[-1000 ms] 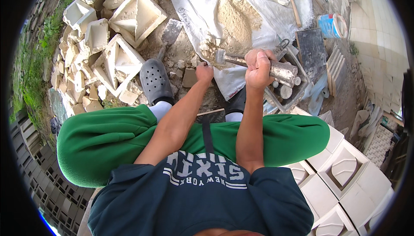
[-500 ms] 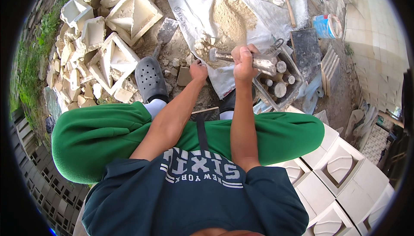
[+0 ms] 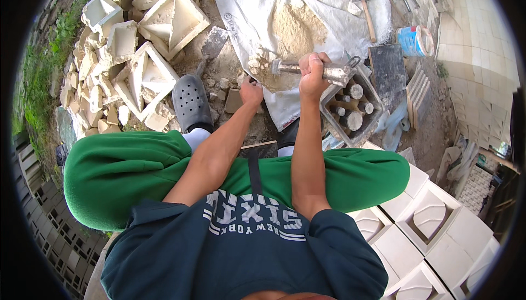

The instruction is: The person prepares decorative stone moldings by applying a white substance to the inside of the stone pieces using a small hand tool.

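My right hand (image 3: 313,81) is wrapped round a short, plaster-crusted hand tool (image 3: 335,72) with a thick pale handle; its flat metal end points left, over the edge of a white sheet (image 3: 244,34). Low by the rubble, my left hand (image 3: 251,93) is closed beside a small brownish block (image 3: 233,101). What its fingers hold, if anything, is too small to make out. Right below the tool stands a grey rectangular box (image 3: 335,115) with several round-ended tool handles (image 3: 355,120) upright in it. Crumbled sandy powder (image 3: 296,29) lies on the sheet.
Broken pale plaster moulds (image 3: 174,23) are heaped at the left. A trowel (image 3: 213,42) lies near my grey clog (image 3: 192,103). A hammer (image 3: 369,18), a blue-and-white bucket (image 3: 415,41) and a dark board (image 3: 388,65) are at the right. Patterned pale tiles (image 3: 430,212) lie beside my knee.
The tool in my right hand has tilted, its handle end now a little higher and showing more of the box below. My left hand stays nearly in place, turned slightly.
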`<state>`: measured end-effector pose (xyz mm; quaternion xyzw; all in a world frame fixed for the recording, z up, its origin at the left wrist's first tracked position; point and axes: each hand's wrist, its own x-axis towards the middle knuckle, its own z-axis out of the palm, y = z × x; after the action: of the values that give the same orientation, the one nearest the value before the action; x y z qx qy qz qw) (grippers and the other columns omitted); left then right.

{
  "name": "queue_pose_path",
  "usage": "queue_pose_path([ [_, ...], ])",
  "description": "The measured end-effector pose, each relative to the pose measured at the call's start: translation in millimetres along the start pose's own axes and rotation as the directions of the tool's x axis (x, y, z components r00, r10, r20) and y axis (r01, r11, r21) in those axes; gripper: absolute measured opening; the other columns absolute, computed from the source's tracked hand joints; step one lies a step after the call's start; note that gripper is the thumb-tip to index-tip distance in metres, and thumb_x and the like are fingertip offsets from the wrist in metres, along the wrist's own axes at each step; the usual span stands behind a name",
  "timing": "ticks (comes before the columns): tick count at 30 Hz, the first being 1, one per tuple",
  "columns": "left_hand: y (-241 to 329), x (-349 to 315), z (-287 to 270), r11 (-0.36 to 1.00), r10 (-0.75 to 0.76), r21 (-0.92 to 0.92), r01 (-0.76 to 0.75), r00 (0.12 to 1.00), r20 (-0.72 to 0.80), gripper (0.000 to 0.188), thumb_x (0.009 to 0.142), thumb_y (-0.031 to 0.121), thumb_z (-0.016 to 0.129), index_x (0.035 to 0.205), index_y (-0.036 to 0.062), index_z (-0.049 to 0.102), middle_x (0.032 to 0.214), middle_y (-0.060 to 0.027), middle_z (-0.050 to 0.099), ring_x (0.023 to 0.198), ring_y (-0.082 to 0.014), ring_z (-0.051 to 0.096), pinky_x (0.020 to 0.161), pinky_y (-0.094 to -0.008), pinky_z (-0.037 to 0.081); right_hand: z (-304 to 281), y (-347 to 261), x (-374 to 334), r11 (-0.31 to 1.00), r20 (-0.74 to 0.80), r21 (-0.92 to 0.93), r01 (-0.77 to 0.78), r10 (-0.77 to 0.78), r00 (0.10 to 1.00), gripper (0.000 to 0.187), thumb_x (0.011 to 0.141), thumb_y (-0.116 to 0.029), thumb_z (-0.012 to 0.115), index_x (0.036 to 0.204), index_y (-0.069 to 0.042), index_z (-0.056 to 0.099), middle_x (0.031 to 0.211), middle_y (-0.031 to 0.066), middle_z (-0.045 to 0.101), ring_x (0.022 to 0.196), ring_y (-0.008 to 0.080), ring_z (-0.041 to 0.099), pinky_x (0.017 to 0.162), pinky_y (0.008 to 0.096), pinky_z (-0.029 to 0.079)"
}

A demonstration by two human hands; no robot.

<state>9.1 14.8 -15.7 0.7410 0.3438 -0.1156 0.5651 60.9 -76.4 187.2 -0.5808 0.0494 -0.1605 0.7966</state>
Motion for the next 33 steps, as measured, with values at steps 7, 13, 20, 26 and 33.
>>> queue_pose_path([
  [7, 7, 11, -1, 1.0, -0.011, -0.006, 0.011, 0.999, -0.043, 0.029, 0.076, 0.012, 0.063, 0.104, 0.0043, 0.061, 0.092, -0.0108, 0.066, 0.086, -0.0236, 0.063, 0.076, -0.0337, 0.047, -1, 7, -7, 0.996, 0.025, -0.059, -0.072, 0.073, 0.997, 0.025, 0.077, -0.008, 0.045, 0.057, -0.01, 0.03, 0.047, -0.0003, 0.032, 0.042, 0.0085, 0.028, 0.04, 0.0254, 0.022],
  [13, 27, 7, -12, 0.997, -0.06, 0.05, 0.066, 0.992, -0.114, 0.028, 0.073, 0.009, 0.063, 0.1, 0.0019, 0.062, 0.092, -0.0105, 0.067, 0.085, -0.0226, 0.064, 0.077, -0.033, 0.048, -4, -15, 25, 0.995, -0.042, 0.017, 0.097, -0.096, 0.995, 0.025, 0.076, -0.009, 0.047, 0.056, -0.008, 0.032, 0.046, 0.0007, 0.037, 0.04, 0.007, 0.028, 0.038, 0.0232, 0.021],
  [20, 20, 12, -6, 0.998, -0.064, 0.022, 0.067, 0.99, -0.125, 0.028, 0.071, 0.009, 0.063, 0.098, 0.0033, 0.063, 0.091, -0.0115, 0.067, 0.086, -0.0252, 0.064, 0.077, -0.0344, 0.048, 10, 11, 44, 0.971, 0.238, -0.219, 0.097, -0.044, 0.97, 0.023, 0.077, -0.007, 0.044, 0.057, -0.008, 0.033, 0.051, 0.0013, 0.035, 0.048, 0.0095, 0.03, 0.045, 0.0257, 0.025],
  [26, 13, 14, -2, 0.999, -0.036, -0.022, 0.034, 0.988, -0.151, 0.029, 0.07, 0.006, 0.062, 0.099, 0.0019, 0.063, 0.09, -0.0128, 0.067, 0.084, -0.025, 0.064, 0.076, -0.0333, 0.048, 7, 17, 22, 0.984, 0.271, -0.175, -0.033, 0.081, 0.959, 0.022, 0.076, -0.008, 0.044, 0.057, -0.007, 0.034, 0.05, 0.0017, 0.035, 0.046, 0.0106, 0.029, 0.045, 0.0263, 0.025],
  [33, 11, 11, -4, 0.999, -0.039, -0.026, 0.036, 0.995, -0.093, 0.03, 0.072, 0.008, 0.062, 0.101, 0.0015, 0.063, 0.092, -0.0124, 0.067, 0.085, -0.0234, 0.064, 0.076, -0.0322, 0.048, -4, -1, -6, 0.988, 0.143, -0.131, -0.082, 0.1, 0.985, 0.024, 0.075, -0.008, 0.042, 0.055, -0.009, 0.03, 0.047, 0.0016, 0.031, 0.044, 0.0109, 0.026, 0.044, 0.0273, 0.023],
])
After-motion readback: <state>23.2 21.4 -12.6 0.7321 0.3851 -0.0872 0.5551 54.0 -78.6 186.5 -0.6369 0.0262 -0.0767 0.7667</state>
